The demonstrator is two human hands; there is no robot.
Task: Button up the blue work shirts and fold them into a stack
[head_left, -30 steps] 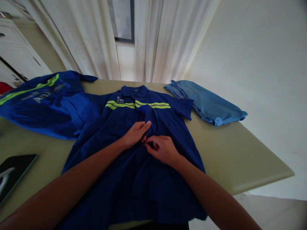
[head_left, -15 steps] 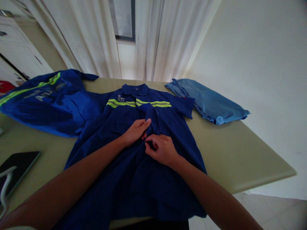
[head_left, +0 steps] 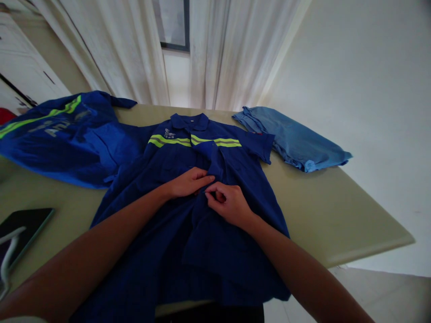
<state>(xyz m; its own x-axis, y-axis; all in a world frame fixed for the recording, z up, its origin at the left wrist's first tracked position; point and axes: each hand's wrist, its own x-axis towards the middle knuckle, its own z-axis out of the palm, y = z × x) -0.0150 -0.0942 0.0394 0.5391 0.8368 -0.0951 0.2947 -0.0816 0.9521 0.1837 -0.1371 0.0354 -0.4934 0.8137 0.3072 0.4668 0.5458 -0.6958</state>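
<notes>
A dark blue short-sleeved work shirt [head_left: 175, 163] lies front up, collar away from me, with a yellow-green reflective stripe across its chest. Over the middle of its front opening, my left hand [head_left: 190, 182] is closed on the cloth, thumb lying on top and fingertips hidden in the fold. Just to its right, my right hand [head_left: 231, 204] pinches the front edge of the same shirt between thumb and forefinger. Above both hands, a flap of the front is turned up. Whether a button is between the fingers cannot be made out.
Another blue shirt [head_left: 63, 139] with a reflective stripe lies heaped at left, against the first. Folded light blue clothing [head_left: 296, 137] sits at the table's [head_left: 323, 215] back right. A dark tablet-like slab [head_left: 28, 224] and a white curved bar [head_left: 7, 255] are at left. Curtains [head_left: 232, 54] hang behind.
My right hand has shifted slightly up, still pinching the shirt's edge. My left hand has flattened somewhat over the cloth. The view has tilted slightly.
</notes>
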